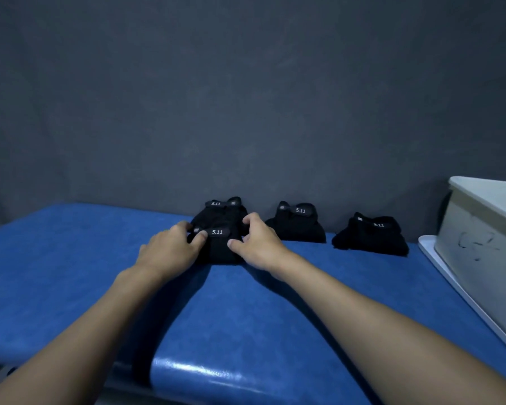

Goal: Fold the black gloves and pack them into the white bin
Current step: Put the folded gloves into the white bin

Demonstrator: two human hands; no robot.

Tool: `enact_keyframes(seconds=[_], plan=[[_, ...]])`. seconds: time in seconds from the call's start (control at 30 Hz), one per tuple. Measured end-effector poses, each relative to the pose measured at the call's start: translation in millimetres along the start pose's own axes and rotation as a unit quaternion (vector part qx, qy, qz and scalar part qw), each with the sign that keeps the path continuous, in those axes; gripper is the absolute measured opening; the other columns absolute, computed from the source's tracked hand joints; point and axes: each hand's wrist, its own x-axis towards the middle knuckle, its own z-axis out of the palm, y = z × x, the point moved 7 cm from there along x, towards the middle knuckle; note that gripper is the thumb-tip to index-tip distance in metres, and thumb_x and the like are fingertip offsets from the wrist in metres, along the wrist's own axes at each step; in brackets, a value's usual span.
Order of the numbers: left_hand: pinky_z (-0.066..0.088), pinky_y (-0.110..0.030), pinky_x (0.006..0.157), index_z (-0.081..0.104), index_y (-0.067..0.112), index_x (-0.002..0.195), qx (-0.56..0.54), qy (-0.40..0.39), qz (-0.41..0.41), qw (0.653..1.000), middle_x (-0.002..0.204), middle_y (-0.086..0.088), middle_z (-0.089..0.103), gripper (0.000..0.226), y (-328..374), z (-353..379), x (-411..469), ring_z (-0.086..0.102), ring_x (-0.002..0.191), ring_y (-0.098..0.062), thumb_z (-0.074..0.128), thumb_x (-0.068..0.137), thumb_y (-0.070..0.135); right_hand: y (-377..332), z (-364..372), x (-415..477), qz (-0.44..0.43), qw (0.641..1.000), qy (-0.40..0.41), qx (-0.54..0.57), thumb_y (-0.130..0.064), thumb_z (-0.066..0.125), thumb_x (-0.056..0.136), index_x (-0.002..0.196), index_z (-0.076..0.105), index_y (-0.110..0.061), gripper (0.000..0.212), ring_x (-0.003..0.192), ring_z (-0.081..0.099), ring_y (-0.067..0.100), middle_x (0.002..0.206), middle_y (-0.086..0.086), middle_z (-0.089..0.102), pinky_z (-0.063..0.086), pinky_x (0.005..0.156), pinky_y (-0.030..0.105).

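A folded black glove [219,245] with a "5.11" strap lies on the blue table [70,258] between my hands. My left hand [171,249] grips its left side, thumb on the strap. My right hand [259,244] grips its right side, fingers curled over the far edge. Directly behind it sits another folded black glove [221,209]. Two more folded black gloves, one [297,223] in the middle and one [371,236] further right, lie along the back wall. The white bin [479,238] stands at the far right; its inside is hidden.
The bin rests on a white tray [456,285] at the table's right edge. A dark grey wall [246,97] closes the back of the table. The table's rounded front edge [205,372] is near my body.
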Motion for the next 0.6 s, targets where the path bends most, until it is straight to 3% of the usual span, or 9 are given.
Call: enact_keyframes(seconds=[0.07, 0.17, 0.23, 0.33, 0.47, 0.6], plan=[[0.037, -0.046, 0.099, 0.05, 0.036, 0.122, 0.008, 0.008, -0.006, 1.0, 0.108, 0.003, 0.063, 0.035, 4, -2, -4, 0.057, 0.112, -0.029, 0.043, 0.096, 0.058, 3, -1, -2, 0.003, 1.0, -0.01, -0.005, -0.022, 0.066, 0.087, 0.132, 0.037, -0.017, 0.054, 0.101, 0.057, 0.021, 0.112, 0.007, 0.055, 0.049, 0.086, 0.032], [0.046, -0.048, 0.095, 0.054, 0.035, 0.112, -0.061, 0.017, 0.0, 0.998, 0.092, 0.004, 0.066, 0.034, 6, -2, -7, 0.062, 0.095, -0.027, 0.053, 0.088, 0.059, 7, -3, -6, 0.001, 1.0, -0.017, -0.007, -0.018, 0.067, 0.085, 0.134, 0.036, -0.017, 0.058, 0.098, 0.058, 0.021, 0.107, 0.005, 0.055, 0.05, 0.084, 0.031], [0.052, -0.037, 0.078, 0.058, 0.03, 0.11, -0.109, 0.026, 0.012, 0.994, 0.082, 0.002, 0.062, 0.031, 8, -3, -11, 0.062, 0.081, -0.023, 0.064, 0.088, 0.05, 12, -6, -9, 0.003, 1.0, -0.021, -0.006, -0.018, 0.069, 0.084, 0.135, 0.036, -0.017, 0.061, 0.1, 0.059, 0.021, 0.108, 0.005, 0.056, 0.049, 0.083, 0.031], [0.042, -0.025, 0.054, 0.06, 0.024, 0.11, -0.172, 0.023, 0.029, 0.984, 0.078, 0.0, 0.061, 0.031, 14, -3, -17, 0.058, 0.063, -0.014, 0.075, 0.085, 0.034, 18, -10, -16, 0.003, 0.999, -0.039, 0.007, -0.019, 0.071, 0.083, 0.138, 0.033, -0.017, 0.067, 0.092, 0.056, 0.017, 0.106, 0.003, 0.053, 0.044, 0.075, 0.026], [0.05, -0.028, 0.062, 0.059, 0.023, 0.111, -0.226, -0.026, 0.042, 0.973, 0.087, -0.004, 0.067, 0.036, 17, 2, -20, 0.062, 0.065, -0.016, 0.08, 0.082, 0.022, 28, -14, -24, 0.014, 0.996, -0.085, 0.006, -0.029, 0.076, 0.079, 0.136, 0.04, -0.018, 0.068, 0.087, 0.054, 0.012, 0.096, -0.005, 0.052, 0.044, 0.074, 0.025], [0.053, -0.032, 0.066, 0.061, 0.025, 0.111, -0.273, -0.081, 0.061, 0.957, 0.097, -0.014, 0.067, 0.037, 23, 5, -27, 0.063, 0.07, -0.017, 0.08, 0.082, 0.012, 26, -23, -29, -0.009, 0.997, -0.069, 0.041, -0.046, 0.076, 0.076, 0.137, 0.04, -0.023, 0.074, 0.113, 0.054, 0.015, 0.124, -0.002, 0.049, 0.049, 0.089, 0.031]])
